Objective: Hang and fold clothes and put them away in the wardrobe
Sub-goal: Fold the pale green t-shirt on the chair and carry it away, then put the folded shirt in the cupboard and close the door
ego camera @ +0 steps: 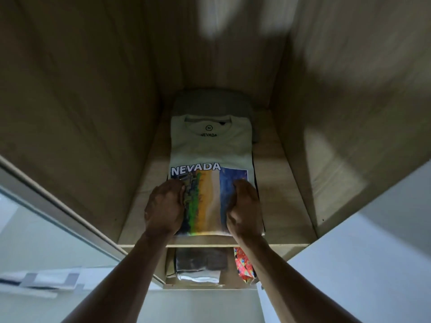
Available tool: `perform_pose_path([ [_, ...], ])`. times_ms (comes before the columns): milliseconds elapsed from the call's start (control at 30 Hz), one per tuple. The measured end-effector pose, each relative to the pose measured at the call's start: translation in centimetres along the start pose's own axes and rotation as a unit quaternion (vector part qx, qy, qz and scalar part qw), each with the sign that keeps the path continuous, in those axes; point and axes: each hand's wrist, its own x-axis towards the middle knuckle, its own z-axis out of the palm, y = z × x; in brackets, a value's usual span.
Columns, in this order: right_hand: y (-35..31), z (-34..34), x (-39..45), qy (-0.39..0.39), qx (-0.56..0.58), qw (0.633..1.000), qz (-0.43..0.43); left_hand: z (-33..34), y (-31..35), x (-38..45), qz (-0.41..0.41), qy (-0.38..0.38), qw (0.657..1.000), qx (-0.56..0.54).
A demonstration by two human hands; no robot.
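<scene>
One folded white NEVADA T-shirt point(211, 148), soft knit with a striped colour print, lies flat on the pale wood-grain wardrobe shelf point(279, 194), its collar end overlapping one folded grey garment point(210, 101) behind it. Two bare hands lie on the print's near end: the left hand point(165, 206) and right hand point(246, 206), fingers curled at the shirt's side edges, forearms stretched forward. Whether they grip or only press, I cannot tell. Below: one folded dark-and-white stack point(200, 264) and one bright patterned cloth point(243, 266)
</scene>
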Motion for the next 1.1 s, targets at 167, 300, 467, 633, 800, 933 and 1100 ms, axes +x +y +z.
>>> perform_pose_path([
  [167,-1.1,-2.2,-0.4,-0.015,0.045,0.999,-0.011,-2.4,2.4,-1.0,-0.037,-0.049,0.998,0.031],
  [300,-3.3,-4.8,-1.0,-0.031,0.012,0.999,-0.014,-6.4,3.9,-2.2,-0.082,-0.041,0.996,-0.01],
  [467,-9.0,-10.6,-0.9,-0.086,0.022,0.995,0.033,-14.3,6.6,-3.6,-0.089,-0.025,0.995,-0.039],
  [633,-17.3,-18.9,-2.1,-0.075,0.038,0.994,0.068,-24.9,10.8,-5.3,-0.065,0.008,0.995,-0.079],
  [800,-26.8,-29.8,-6.6,-0.062,0.028,0.996,0.051,-37.6,16.1,-9.7,-0.036,0.024,0.994,-0.097],
  [933,-33.7,-39.2,-12.1,-0.041,0.045,0.998,0.035,-46.6,18.7,-14.9,0.006,0.042,0.991,-0.128],
  [1100,-40.3,-50.6,-18.4,-0.028,0.03,0.999,0.02,-56.5,23.5,-21.3,0.04,0.045,0.986,-0.158],
])
